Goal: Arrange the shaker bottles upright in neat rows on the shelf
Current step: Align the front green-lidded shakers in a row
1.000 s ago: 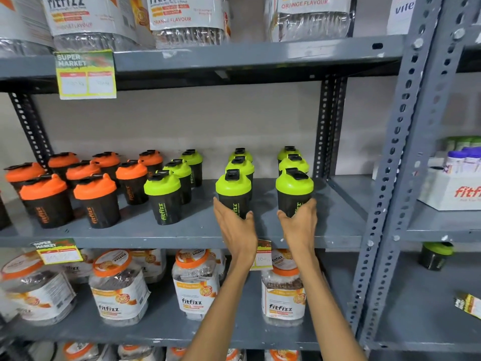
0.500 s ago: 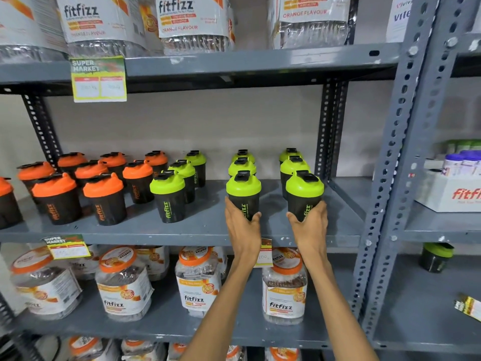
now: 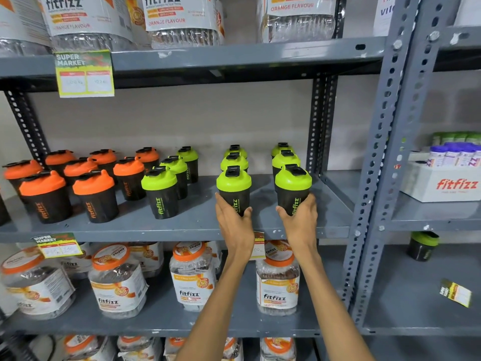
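Black shaker bottles stand upright on the grey middle shelf (image 3: pixel 182 225). My left hand (image 3: pixel 233 220) grips the base of a green-lidded shaker (image 3: pixel 233 185) at the front of one row. A second green-lidded shaker (image 3: pixel 292 185), at the front of the rightmost row, is gripped low down by my right hand (image 3: pixel 299 217). Two more green-lidded bottles stand behind each of these. Further left is another green row (image 3: pixel 160 191), then several orange-lidded shakers (image 3: pixel 95 194) in looser rows.
Large fitfizz jars (image 3: pixel 192 277) fill the shelf below and the one above. A perforated grey upright (image 3: pixel 385 157) borders the bay on the right. Beyond it sit a white fitfizz box (image 3: pixel 442 183) and a lone green-lidded shaker (image 3: pixel 423 246) on a lower shelf.
Both hands have closed further around the two front green-lidded shakers and shifted them slightly back on the shelf. The camera has drifted left and a little down.
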`<state>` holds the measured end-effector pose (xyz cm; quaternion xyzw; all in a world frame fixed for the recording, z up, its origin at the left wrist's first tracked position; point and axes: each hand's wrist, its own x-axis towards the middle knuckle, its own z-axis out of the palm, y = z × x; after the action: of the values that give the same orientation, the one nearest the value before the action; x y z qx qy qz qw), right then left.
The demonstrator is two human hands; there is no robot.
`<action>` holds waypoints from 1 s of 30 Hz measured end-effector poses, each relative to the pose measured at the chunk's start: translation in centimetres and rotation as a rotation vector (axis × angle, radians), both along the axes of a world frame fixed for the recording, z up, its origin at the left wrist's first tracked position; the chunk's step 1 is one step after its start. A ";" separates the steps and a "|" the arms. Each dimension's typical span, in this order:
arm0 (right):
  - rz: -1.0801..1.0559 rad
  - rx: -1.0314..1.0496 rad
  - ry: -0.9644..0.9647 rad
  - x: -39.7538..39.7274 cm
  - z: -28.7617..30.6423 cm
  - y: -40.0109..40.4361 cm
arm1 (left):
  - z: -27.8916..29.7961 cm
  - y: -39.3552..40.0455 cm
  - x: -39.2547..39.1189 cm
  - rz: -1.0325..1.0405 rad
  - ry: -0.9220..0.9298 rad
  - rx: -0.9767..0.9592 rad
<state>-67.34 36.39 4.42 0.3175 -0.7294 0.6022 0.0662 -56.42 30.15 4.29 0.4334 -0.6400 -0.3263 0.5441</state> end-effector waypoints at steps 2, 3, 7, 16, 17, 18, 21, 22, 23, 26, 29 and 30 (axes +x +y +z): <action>-0.012 0.003 0.005 0.1 -0.1 0.0 | 0.0 0.1 0.0 0.003 -0.002 -0.004; -0.016 0.006 0.007 0.1 -0.1 0.0 | -0.1 0.1 0.0 0.007 -0.006 -0.006; -0.017 0.020 0.013 -0.1 -0.2 -0.1 | -0.3 0.1 0.0 0.015 -0.016 -0.013; -0.011 0.059 0.032 0.0 -0.5 0.0 | -0.2 0.2 0.2 0.016 -0.015 -0.004; -0.010 0.065 0.040 0.0 -0.6 0.0 | -0.1 0.2 0.2 0.012 -0.017 -0.003; -0.010 0.068 0.047 0.0 -0.7 0.1 | -0.1 0.3 0.2 0.008 -0.020 -0.003; -0.011 0.069 0.047 -0.1 -0.7 0.1 | -0.1 0.4 0.3 0.004 -0.023 -0.010; -0.014 0.067 0.047 -0.1 -0.6 0.1 | -0.1 0.3 0.3 0.002 -0.027 -0.010; -0.019 0.067 0.050 -0.1 -0.6 0.1 | -0.1 0.3 0.3 0.000 -0.032 -0.011; -0.028 0.073 0.057 0.0 -0.6 0.0 | -0.1 0.3 0.4 0.000 -0.044 -0.010; -0.028 0.081 0.053 -0.1 -0.6 0.0 | -0.2 0.2 0.3 0.001 -0.047 -0.011; -0.027 0.083 0.049 -0.1 -0.7 0.0 | -0.2 0.1 0.3 0.001 -0.049 -0.011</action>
<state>-67.48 36.35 3.75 0.3248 -0.7561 0.5626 0.0792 -56.07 30.29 4.10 0.4387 -0.6548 -0.3119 0.5306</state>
